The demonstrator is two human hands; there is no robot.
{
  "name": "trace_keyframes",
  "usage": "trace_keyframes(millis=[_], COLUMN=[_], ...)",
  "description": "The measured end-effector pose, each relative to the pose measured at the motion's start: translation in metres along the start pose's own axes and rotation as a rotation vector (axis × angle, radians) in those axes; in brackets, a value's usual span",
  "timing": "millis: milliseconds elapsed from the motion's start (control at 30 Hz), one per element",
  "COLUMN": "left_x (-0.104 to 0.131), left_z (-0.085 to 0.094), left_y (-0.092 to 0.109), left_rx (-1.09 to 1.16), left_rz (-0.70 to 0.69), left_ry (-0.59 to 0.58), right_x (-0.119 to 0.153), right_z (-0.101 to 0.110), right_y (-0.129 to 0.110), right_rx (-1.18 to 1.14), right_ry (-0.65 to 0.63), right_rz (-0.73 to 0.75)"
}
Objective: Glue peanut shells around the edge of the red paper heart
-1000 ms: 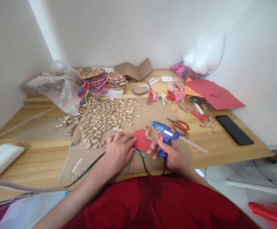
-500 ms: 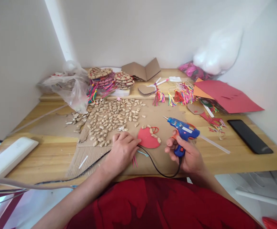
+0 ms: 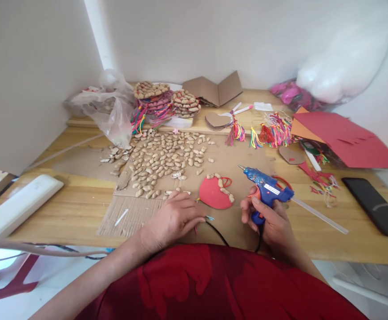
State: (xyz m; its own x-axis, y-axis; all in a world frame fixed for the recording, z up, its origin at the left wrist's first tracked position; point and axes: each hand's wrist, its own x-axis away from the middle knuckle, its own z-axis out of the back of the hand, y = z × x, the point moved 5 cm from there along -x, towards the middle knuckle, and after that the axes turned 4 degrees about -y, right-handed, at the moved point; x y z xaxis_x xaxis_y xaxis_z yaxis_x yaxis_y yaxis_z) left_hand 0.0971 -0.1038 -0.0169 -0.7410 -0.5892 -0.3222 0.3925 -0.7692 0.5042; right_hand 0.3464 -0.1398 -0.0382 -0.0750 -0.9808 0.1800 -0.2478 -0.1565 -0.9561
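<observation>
A blue glue gun [image 3: 264,186] with a clear glue stick in its back is held in my right hand [image 3: 274,220], its nozzle pointing up and left. Left of it a red heart [image 3: 215,193] lies on the cardboard, with several peanuts along its upper right edge and a red loop behind. My left hand [image 3: 175,218] rests palm down just left of the heart, apart from it, with its fingers curled; whatever lies under them is hidden. Beyond that hand spread many loose peanuts [image 3: 160,155]. A black cord [image 3: 216,232] runs near the left thumb.
At the back stand stacked peanut-covered pieces [image 3: 185,103], a plastic bag [image 3: 114,106], folded cardboard [image 3: 214,91] and colourful tassels [image 3: 276,130]. Red sheets [image 3: 350,140] and a black phone [image 3: 376,206] lie to the right. A white power bank [image 3: 23,206] sits at the left.
My left hand has drawn away from the red heart's left edge, towards me. The glue gun is still in my right hand. The whole view has shifted slightly.
</observation>
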Motion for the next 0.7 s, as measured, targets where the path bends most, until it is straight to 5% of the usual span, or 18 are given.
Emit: trace_keyframes(millis=[233,433,533,700], left_x=[0.006,0.044,0.057,0.052], left_z=[0.052,0.113,0.119,0.095], left_y=[-0.028,-0.076,-0.091,-0.1], left_rx=[-0.112,-0.278,-0.294,-0.307], left_rz=[0.221,0.565,0.647,0.639], left_ry=[0.153,0.395,0.383,0.21], right_x=[0.0,-0.005,-0.005,-0.004], right_z=[0.001,0.001,0.001,0.001], right_y=[0.0,0.003,0.003,0.004], right_rx=[0.056,0.02,0.022,0.037], right_ry=[0.07,0.06,0.069,0.054], right_rz=[-0.035,-0.046,-0.034,-0.029])
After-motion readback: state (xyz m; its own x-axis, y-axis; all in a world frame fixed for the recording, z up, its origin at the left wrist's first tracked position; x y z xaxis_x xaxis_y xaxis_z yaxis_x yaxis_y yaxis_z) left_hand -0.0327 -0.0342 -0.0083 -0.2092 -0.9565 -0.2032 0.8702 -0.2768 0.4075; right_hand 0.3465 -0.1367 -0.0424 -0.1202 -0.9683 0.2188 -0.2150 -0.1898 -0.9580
